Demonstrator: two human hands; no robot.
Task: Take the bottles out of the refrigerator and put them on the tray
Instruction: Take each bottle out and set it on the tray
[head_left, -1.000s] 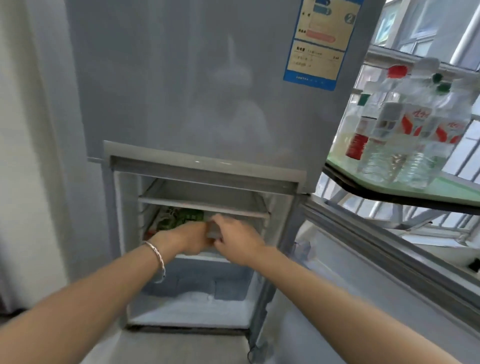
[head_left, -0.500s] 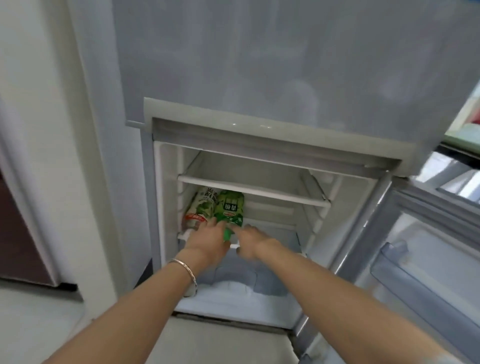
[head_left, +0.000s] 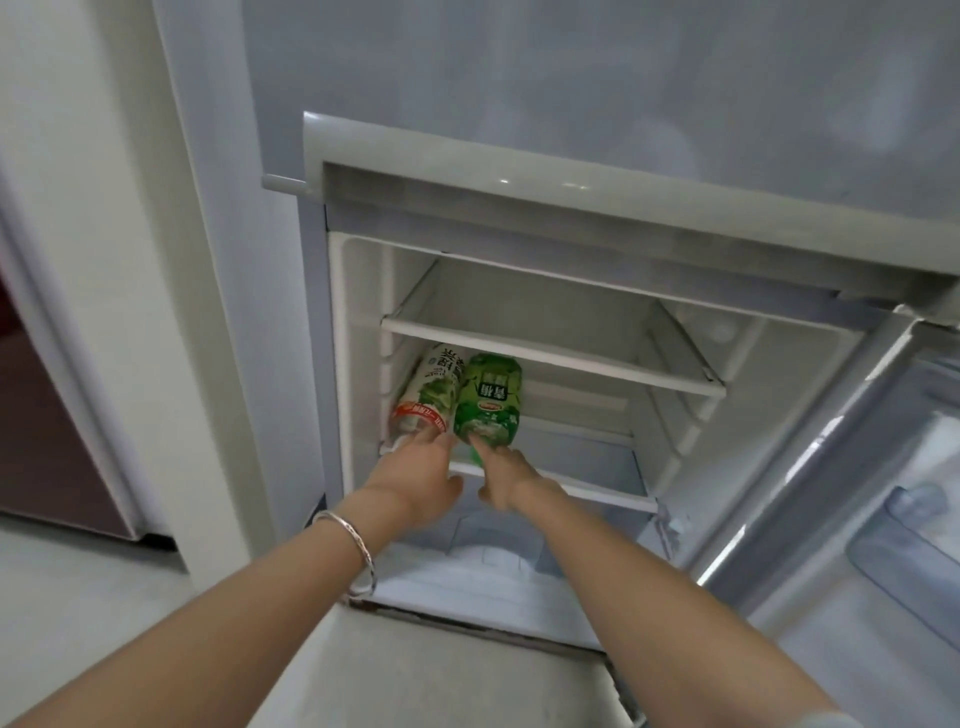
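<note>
Two bottles lie side by side on the middle shelf (head_left: 582, 486) of the open lower refrigerator compartment, necks toward me. The left one is a pale bottle with a white and red label (head_left: 431, 389); the right one is a green bottle (head_left: 488, 400). My left hand (head_left: 415, 483), a silver bracelet on its wrist, grips the neck end of the pale bottle. My right hand (head_left: 506, 478) closes around the green bottle's neck and cap. Both caps are hidden by my fingers. The tray is out of view.
The upper shelf (head_left: 550, 358) above the bottles holds nothing. The refrigerator door (head_left: 883, 519) stands open at the right with its plastic door bins. A white wall and a dark red panel (head_left: 47, 426) are to the left. Grey floor lies below.
My view has turned left and down, so the tray of bottles at the right is gone from sight. Both hands now hold the bottle necks, and the labels show more fully.
</note>
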